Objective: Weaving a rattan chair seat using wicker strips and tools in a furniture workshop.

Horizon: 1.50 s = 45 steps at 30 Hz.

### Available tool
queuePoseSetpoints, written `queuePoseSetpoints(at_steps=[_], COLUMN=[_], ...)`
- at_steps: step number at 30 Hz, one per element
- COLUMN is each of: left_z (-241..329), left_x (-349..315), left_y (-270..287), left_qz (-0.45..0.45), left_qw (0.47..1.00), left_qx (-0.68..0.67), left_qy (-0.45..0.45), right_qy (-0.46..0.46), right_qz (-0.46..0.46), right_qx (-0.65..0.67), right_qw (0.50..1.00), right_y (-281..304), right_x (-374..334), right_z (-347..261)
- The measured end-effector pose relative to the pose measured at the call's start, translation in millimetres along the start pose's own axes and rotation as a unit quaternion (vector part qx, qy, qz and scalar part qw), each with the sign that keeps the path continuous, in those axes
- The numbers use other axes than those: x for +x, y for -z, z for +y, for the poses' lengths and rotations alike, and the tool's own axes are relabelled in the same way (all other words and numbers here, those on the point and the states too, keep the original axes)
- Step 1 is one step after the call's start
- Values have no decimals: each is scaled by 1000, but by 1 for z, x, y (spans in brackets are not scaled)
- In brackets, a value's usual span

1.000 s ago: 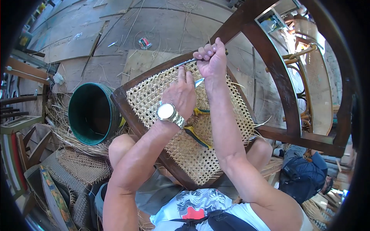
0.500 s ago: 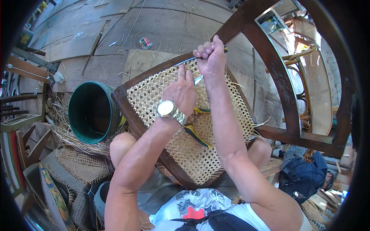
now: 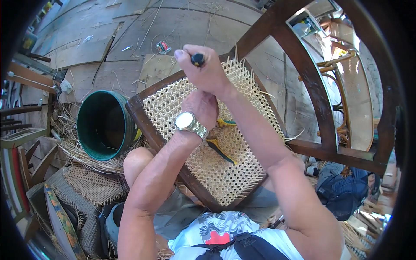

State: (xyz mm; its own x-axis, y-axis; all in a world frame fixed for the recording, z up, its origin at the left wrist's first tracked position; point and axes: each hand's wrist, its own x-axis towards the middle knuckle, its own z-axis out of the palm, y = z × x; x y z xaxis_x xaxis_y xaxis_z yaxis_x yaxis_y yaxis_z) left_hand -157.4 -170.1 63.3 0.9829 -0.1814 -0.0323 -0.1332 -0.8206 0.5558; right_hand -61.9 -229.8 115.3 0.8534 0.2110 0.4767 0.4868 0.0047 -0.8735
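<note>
A chair seat of woven cane point(image 3: 216, 177) in a dark wooden frame lies across my lap. My right hand point(image 3: 207, 73) is closed round the handle of a screwdriver-like tool point(image 3: 198, 59), held upright over the far part of the seat. I see the dark handle end-on; its shaft is hidden under my fist. My left hand point(image 3: 200, 105), with a metal watch point(image 3: 185, 121) on the wrist, rests on the weave just below my right hand. Its fingers are hidden. Pliers with yellow and black handles point(image 3: 222, 151) lie on the cane beside my left wrist.
A dark green bucket point(image 3: 82, 130) stands left of the seat, with loose cane strands point(image 3: 86, 164) around it. The chair's dark wooden back point(image 3: 305, 73) rises at the right. A dark blue backpack point(image 3: 342, 190) sits at the lower right. A small packet point(image 3: 163, 47) lies on the floorboards ahead.
My right hand has moved left and turned the tool from lying along the seat's far edge to upright. My left fingers, stretched flat before, are now hidden, and cane ends show at the far corner.
</note>
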Motion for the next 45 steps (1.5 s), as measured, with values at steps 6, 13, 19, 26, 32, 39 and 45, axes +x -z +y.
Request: queuePoseSetpoints(at_steps=[6,13,19,26,32,39,45], left_z=[12,-44,-16,7,-13,16,73], left_x=[5,26,22,31,21,12,56], left_y=[-2,-18,30,38,43,44,36], left_qz=[113,157,67,89,137,90,-26], left_qw=[993,973,997,994,989,990,978], left_qx=[5,-142,-7,11,14,88,140], left_qy=[-33,-91,22,60,58,57,-152], right_qy=[-87,28,-111,-77,-69,-91,-17], right_qz=[-73,22,-198,-211,-131,-370,-361], right_qx=[-49,-82,-277,-463,-474,-590,-648], right_qw=[992,996,933,857,868,712,671], right_y=[20,7,77,93,93,99,96], right_x=[5,-11,-116,-250,-211,-167,-182], right_z=[-8,-89,-184,-138,-120,-92,-100])
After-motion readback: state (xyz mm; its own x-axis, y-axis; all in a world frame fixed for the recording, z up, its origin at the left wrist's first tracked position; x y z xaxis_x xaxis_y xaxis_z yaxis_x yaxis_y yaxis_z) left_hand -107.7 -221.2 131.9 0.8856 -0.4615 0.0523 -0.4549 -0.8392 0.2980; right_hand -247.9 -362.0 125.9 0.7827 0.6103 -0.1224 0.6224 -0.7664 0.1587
